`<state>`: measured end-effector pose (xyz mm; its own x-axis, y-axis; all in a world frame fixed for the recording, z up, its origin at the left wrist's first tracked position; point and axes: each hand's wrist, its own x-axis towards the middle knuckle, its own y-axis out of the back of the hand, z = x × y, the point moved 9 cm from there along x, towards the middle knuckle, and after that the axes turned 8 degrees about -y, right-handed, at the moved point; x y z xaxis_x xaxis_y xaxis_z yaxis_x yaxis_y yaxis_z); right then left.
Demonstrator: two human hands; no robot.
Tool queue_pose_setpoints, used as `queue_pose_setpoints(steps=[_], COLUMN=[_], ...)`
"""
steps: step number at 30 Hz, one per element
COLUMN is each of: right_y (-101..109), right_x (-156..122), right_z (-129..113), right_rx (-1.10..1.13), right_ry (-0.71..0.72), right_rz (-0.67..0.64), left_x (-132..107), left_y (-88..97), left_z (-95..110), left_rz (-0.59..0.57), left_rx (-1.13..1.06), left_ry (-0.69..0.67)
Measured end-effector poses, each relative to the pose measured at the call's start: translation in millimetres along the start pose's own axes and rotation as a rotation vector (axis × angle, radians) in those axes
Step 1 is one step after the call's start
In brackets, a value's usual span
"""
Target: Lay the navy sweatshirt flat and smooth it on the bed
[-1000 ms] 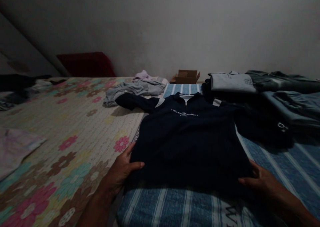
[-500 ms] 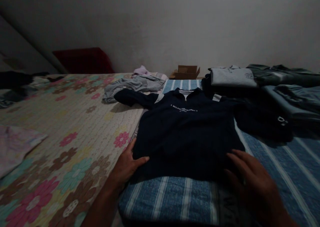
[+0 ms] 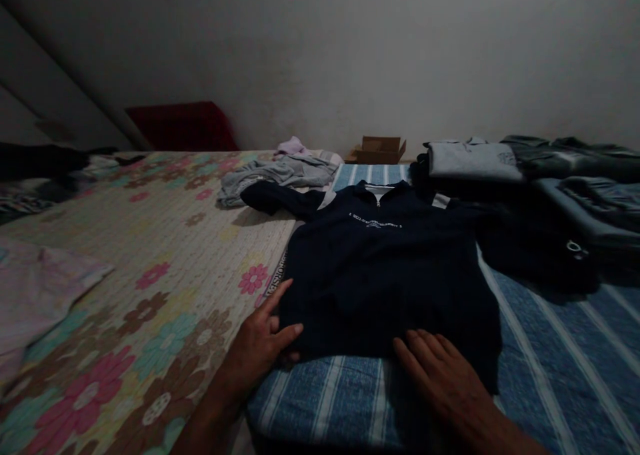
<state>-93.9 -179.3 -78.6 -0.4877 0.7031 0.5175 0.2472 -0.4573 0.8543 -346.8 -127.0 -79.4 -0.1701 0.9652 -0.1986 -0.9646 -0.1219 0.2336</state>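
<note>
A navy zip-neck sweatshirt (image 3: 360,275) lies front up, its sleeves spread to both sides and small white lettering across the chest. At its lower left corner is my left hand (image 3: 263,338), thumb over the fabric and index finger stretched along the side edge. That hand's other fingers are curled and partly hidden. My right hand (image 3: 440,368) rests flat on the bottom hem, right of the middle, fingers extended. The sweatshirt's lower right corner hangs past this hand.
Under the sweatshirt is a blue striped cloth (image 3: 325,401); a floral bedspread (image 3: 170,308) covers the left. Grey clothes (image 3: 280,175) lie beyond the left sleeve. Folded clothes (image 3: 473,161) are stacked at the back right, near an open cardboard box (image 3: 383,149). A pink garment (image 3: 45,281) lies far left.
My right hand has moved left from the lower right corner to nearer the middle of the hem and lies flatter. My left hand stays at the lower left corner. The view has shifted slightly.
</note>
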Motion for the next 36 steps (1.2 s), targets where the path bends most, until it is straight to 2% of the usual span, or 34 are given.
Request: queue_pose_setpoints(steps=[5,15,23,27,31,36], right_y=[-9,-22,-21,-19,-16,-14], right_x=[5,-5,8,14,22,25], right_z=[0,4,4,9,21,39], right_rx=[-0.052,-0.073,-0.097,-0.026,0.143,0.323], right_ry=[-0.003,0.077,0.03,0.04,0.054,-0.016], right_rz=[-0.013,-0.073,-0.144,-0.17,-0.23,-0.275], left_x=[-1,-2,-2,0,1,2], left_y=[-1.3,-5.2,-3.8,-2.4,-0.4,1.6], left_z=[6,14,12,4,-3,-1], left_rz=[-0.005,0.019,0.018,0.001,-0.009,0.015], left_rx=[0.04,-0.149,-0.174,-0.13,-0.088,-0.145], left_ry=[-0.03,0.007,0.023,0.047,0.088,0.097])
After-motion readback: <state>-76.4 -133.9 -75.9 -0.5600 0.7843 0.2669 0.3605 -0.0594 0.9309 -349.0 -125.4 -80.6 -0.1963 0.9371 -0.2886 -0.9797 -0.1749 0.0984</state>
